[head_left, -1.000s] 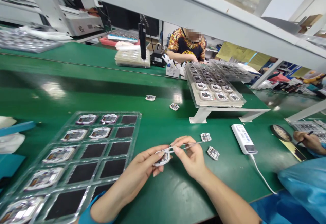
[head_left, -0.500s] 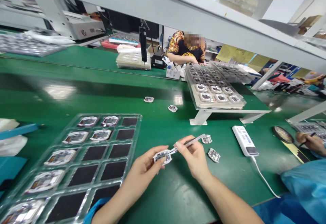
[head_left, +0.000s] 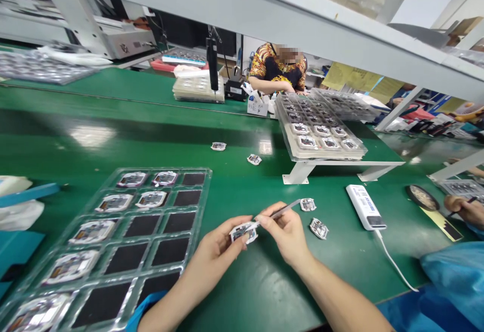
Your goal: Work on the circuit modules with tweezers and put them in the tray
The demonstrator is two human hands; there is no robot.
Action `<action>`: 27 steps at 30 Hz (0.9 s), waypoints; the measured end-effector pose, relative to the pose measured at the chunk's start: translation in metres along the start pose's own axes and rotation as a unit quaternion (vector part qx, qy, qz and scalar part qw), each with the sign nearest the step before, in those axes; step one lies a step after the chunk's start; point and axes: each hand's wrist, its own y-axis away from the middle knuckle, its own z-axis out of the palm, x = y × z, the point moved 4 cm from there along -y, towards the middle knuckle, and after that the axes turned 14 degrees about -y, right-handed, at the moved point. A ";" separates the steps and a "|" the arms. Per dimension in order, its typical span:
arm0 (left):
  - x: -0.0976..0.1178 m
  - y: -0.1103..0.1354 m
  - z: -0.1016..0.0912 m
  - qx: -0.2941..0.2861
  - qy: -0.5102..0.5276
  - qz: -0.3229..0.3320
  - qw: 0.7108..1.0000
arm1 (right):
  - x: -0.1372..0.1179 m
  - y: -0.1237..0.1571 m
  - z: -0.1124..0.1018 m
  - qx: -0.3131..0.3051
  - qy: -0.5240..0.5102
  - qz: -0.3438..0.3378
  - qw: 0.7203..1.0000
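My left hand (head_left: 221, 245) grips a small white-framed circuit module (head_left: 239, 233) between thumb and fingers, over the green bench. In my right hand (head_left: 283, 231) is a pair of metal tweezers (head_left: 285, 208), held at a slant with the tips at the module's right edge. What the tips pinch, if anything, is too small to tell. Two similar modules lie just right of my right hand, one (head_left: 307, 204) behind the other (head_left: 319, 228). Farther back on the bench rest a tilted module (head_left: 254, 159) and another module (head_left: 218, 146).
At left lies a clear compartment tray (head_left: 207, 191) with several modules and dark pads in its pockets. Stacked trays (head_left: 325, 153) stand on a low white-legged stand. To the right are a white power strip (head_left: 366, 207) with a cable and a co-worker's hand (head_left: 463, 206). A screwdriver (head_left: 212, 65) hangs behind.
My right thumb and fingers have moved slightly left, closer to the module, with the tweezers. The module stays in my left hand. The whole view has shifted a little.
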 end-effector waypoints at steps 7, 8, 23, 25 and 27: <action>-0.001 0.001 0.001 -0.013 0.012 -0.011 1.000 | 0.000 0.000 -0.001 0.003 -0.014 -0.004 1.000; -0.001 0.002 0.001 -0.015 0.011 -0.014 1.000 | 0.001 0.000 -0.001 0.001 -0.017 -0.004 1.000; -0.005 0.002 0.002 -0.028 -0.001 -0.008 1.000 | 0.002 0.001 -0.002 -0.006 -0.042 -0.007 0.999; -0.005 0.002 0.002 -0.029 0.003 -0.004 1.000 | 0.002 0.001 -0.002 -0.008 -0.041 -0.006 0.999; -0.004 0.002 0.001 -0.029 0.007 -0.001 1.000 | 0.002 0.001 -0.002 -0.010 -0.038 -0.008 0.999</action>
